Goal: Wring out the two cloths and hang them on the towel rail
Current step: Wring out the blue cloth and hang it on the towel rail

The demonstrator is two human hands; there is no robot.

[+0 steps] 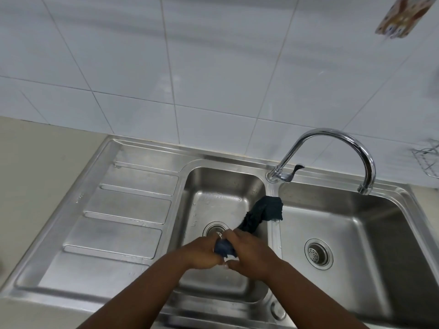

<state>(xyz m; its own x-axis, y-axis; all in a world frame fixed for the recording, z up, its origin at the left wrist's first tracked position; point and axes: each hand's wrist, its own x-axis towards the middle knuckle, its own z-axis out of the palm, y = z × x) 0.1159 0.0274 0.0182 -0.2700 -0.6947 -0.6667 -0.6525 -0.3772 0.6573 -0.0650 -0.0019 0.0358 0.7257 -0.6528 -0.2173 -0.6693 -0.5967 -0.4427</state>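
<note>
A dark blue cloth (257, 218) is twisted into a rope above the small left sink basin (215, 200). My left hand (202, 251) and my right hand (251, 255) both grip its near end, knuckles close together over the basin. The cloth's far end flares out over the divider between the two basins. No second cloth shows, and no towel rail shows either.
A chrome gooseneck tap (332, 148) arches over the large right basin (370, 236). The ribbed steel drainboard (118, 210) lies to the left, beige counter beyond it. A wire rack (427, 160) hangs on the white tiled wall at the right edge.
</note>
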